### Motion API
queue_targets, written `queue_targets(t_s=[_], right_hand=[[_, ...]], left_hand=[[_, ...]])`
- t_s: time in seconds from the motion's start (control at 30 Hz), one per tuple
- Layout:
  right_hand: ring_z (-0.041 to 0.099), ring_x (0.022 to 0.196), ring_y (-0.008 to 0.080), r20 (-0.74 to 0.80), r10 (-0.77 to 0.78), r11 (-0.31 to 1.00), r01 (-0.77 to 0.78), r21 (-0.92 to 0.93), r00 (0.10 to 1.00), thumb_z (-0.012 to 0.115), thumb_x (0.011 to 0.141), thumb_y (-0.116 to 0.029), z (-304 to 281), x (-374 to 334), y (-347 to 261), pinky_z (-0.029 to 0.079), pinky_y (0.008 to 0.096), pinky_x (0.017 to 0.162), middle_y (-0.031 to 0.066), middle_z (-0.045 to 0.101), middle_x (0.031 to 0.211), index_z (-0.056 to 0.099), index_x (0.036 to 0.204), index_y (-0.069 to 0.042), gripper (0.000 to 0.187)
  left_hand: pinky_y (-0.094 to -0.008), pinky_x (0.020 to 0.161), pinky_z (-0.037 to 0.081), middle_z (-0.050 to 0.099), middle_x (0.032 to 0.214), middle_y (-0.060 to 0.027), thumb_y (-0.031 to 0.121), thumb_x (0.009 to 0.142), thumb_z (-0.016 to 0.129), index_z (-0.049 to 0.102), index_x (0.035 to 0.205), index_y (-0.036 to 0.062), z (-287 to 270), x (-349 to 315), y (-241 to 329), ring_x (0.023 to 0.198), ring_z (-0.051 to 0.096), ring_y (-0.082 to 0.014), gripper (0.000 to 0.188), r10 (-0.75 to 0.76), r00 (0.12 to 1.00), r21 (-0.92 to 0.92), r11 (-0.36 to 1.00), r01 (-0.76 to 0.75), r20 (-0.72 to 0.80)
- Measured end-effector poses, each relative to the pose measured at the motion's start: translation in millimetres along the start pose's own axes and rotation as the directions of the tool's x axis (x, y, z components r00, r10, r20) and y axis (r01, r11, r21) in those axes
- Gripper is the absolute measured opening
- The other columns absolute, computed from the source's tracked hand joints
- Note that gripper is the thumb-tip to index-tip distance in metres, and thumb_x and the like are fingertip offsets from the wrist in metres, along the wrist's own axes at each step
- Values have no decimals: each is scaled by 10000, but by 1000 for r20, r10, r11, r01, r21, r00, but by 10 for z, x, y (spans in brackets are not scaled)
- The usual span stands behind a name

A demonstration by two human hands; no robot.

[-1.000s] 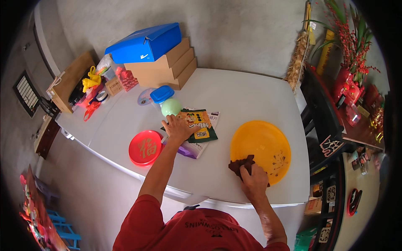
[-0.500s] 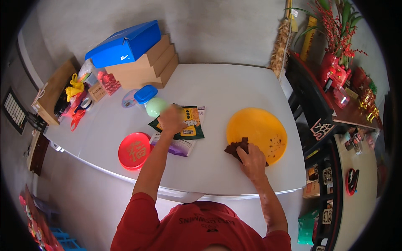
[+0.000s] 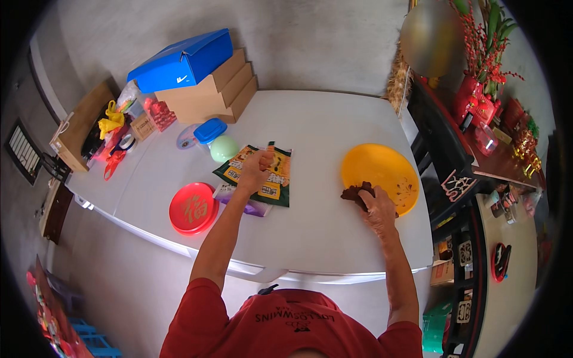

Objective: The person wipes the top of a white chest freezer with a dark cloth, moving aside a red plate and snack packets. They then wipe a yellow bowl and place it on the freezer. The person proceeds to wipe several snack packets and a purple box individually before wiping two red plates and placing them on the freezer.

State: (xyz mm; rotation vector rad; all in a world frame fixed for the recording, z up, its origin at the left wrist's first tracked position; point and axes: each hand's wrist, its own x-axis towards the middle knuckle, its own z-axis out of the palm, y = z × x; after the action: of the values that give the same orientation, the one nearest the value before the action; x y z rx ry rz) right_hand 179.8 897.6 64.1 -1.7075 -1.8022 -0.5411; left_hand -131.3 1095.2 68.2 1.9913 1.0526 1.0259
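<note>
The right hand (image 3: 379, 206) is clenched on a dark brown cloth (image 3: 357, 192), pressing it at the near rim of the yellow plate (image 3: 382, 170), so the wiping looks underway; the next stroke calls for a steady plate. The left hand (image 3: 258, 168) has its grip closed on the green-and-yellow packets (image 3: 265, 179) mid-tabletop. The white tabletop (image 3: 322, 125) also carries a red plate (image 3: 193, 208), stacked boxes (image 3: 203, 80) and a blue-lidded tub (image 3: 210, 130). Grey wall behind, a dark cabinet with red ornaments (image 3: 483, 107) at right.
</note>
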Motion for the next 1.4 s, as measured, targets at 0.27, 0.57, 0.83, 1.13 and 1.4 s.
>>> queue_targets(t_s=[0.27,0.57,0.83,1.13,1.4], right_hand=[[621,851,229,139,334,698,-344,628,932,730,790,-116,-37,-21,322,508,319,738,74,611,915,657,997,-82,222],[592,879,171,-107,389,660,-196,725,915,622,864,1,-170,-51,-303,473,272,795,86,598,975,628,1042,-32,181],[550,893,282,-28,-142,923,143,357,989,712,688,-136,269,-235,-1319,449,387,716,87,550,982,676,956,-200,278],[506,860,301,-11,199,957,-192,218,980,690,730,-143,620,55,-1127,398,433,710,83,510,886,633,909,-183,193],[532,868,326,-60,206,977,-209,-50,977,678,717,-82,323,-286,-1398,441,419,684,114,527,956,650,970,-142,262]], left_hand=[[-251,814,488,542,1006,-21,-44,720,692,534,1181,95,380,-534,904,905,561,-117,508,-5,858,-373,899,229,514],[-405,949,407,515,1161,-162,68,688,777,492,1185,14,767,-1319,948,1048,497,-347,576,228,974,326,920,-219,10],[-566,1097,192,310,1452,-238,502,871,575,374,1397,-7,739,-1941,660,1358,276,-393,759,111,891,552,749,-367,441],[-532,1091,195,267,1505,-212,477,873,574,324,1444,17,632,-1902,682,1385,264,-362,775,249,885,499,751,-433,394],[-526,1069,256,296,1484,-232,441,826,642,360,1399,-33,624,-1854,657,1375,286,-363,796,300,871,475,745,-469,390]])
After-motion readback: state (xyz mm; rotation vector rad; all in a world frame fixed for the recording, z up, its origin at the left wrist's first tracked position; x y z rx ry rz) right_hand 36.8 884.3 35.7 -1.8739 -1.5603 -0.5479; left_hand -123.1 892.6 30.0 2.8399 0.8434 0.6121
